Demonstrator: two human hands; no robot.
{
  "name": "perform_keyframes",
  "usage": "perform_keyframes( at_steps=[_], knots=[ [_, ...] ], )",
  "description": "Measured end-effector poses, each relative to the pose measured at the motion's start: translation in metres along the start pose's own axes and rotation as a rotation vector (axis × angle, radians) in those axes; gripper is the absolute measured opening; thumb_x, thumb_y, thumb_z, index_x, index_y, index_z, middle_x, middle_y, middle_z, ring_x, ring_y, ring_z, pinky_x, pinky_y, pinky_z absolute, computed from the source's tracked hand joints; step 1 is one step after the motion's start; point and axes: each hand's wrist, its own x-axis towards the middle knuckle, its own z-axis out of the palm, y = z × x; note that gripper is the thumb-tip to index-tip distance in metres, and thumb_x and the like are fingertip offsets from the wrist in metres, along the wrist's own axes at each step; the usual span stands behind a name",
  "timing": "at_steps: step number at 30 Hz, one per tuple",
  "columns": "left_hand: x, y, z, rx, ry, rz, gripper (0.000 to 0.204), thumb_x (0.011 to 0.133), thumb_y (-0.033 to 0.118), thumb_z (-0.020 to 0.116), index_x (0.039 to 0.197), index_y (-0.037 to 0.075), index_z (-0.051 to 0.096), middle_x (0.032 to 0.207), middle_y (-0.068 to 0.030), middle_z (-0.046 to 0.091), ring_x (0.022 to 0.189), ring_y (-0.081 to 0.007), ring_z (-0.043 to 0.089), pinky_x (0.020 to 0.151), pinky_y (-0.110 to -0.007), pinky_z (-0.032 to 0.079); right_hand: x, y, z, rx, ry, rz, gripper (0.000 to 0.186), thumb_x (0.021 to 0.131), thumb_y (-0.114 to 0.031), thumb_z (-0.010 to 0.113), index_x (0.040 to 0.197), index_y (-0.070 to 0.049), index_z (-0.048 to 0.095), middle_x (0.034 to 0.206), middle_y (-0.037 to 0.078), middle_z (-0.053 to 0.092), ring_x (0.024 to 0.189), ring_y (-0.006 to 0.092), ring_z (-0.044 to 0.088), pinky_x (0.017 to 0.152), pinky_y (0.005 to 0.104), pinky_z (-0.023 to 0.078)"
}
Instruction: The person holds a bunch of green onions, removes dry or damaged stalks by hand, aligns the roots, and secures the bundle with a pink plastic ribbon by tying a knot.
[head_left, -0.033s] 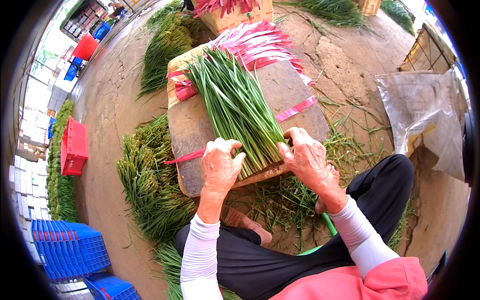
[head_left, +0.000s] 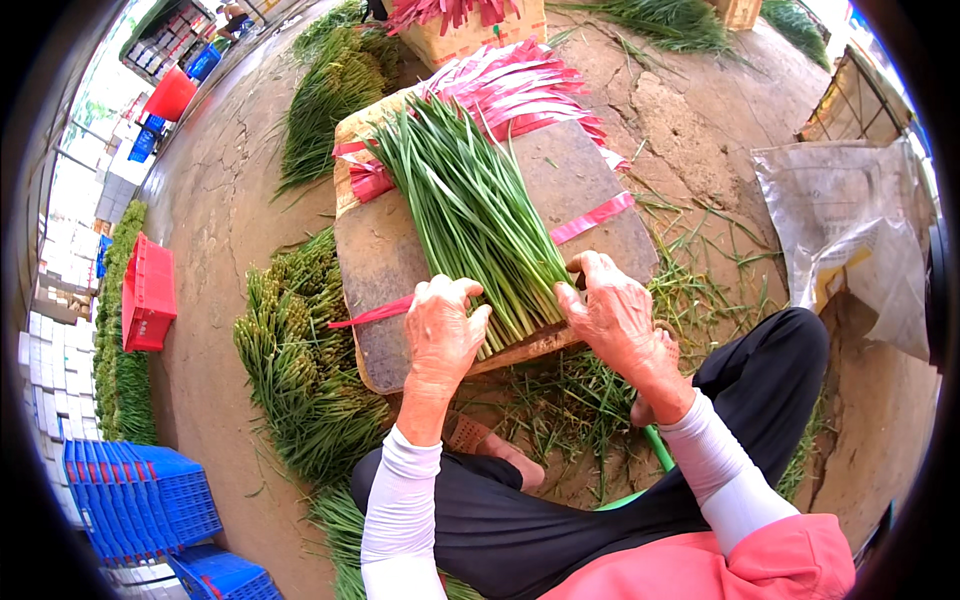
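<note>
A loose bundle of green garlic chives (head_left: 470,210) lies lengthwise on a worn wooden board (head_left: 590,160), its pale cut ends toward me. At the near left side of those ends, my left hand (head_left: 440,325) has its fingers curled against the stalks, with thumb and forefinger bent. My right hand (head_left: 610,305) presses the near right side of the bundle with thumb and fingers. A pink strap (head_left: 592,218) runs across the board and passes beneath the chives; its other end comes out by my left hand.
Pink strips (head_left: 520,85) lie along the board's far edge. Chive piles (head_left: 310,350) sit on the floor at left, with loose trimmings (head_left: 570,410) below the board. Further left are a red crate (head_left: 148,292) and stacked blue crates (head_left: 140,500). A plastic sack (head_left: 840,220) stands right.
</note>
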Motion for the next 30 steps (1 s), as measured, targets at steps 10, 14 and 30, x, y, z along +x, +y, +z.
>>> perform_keyframes(
  at_steps=[10, 14, 30],
  knots=[
    [0.005, -0.007, 0.010, 0.003, -0.052, -0.038, 0.006, 0.074, 0.012, 0.069, 0.075, 0.007, 0.067, 0.080, -0.0113, 0.062, 0.078, -0.0316, 0.064, 0.068, -0.043, 0.052, 0.012, 0.010, 0.001, 0.137, 0.037, 0.026, 0.032, 0.087, -0.026, 0.063, 0.111, -0.006, 0.058, 0.099, 0.014, 0.062, 0.089, 0.0331, 0.064, 0.077, 0.0448, 0.051],
    [0.006, -0.015, -0.005, -0.409, -0.078, -0.160, 0.005, 0.075, 0.007, 0.068, 0.078, 0.003, 0.067, 0.073, -0.0090, 0.064, 0.064, -0.0191, 0.065, 0.063, -0.032, 0.051, 0.014, 0.006, -0.005, 0.328, 0.093, 0.001, 0.025, 0.085, -0.016, 0.065, 0.107, -0.006, 0.059, 0.096, 0.013, 0.062, 0.088, 0.0321, 0.063, 0.077, 0.0424, 0.051],
    [-0.003, -0.034, -0.012, -0.526, -0.217, -0.140, 0.007, 0.079, 0.002, 0.069, 0.084, -0.002, 0.067, 0.076, -0.0023, 0.065, 0.067, -0.0067, 0.059, 0.060, -0.023, 0.048, 0.018, -0.042, 0.056, 0.071, -0.033, -0.422, 0.021, 0.078, -0.011, 0.062, 0.099, -0.011, 0.063, 0.090, 0.008, 0.058, 0.085, 0.0286, 0.060, 0.071, 0.0415, 0.045]
  ],
)
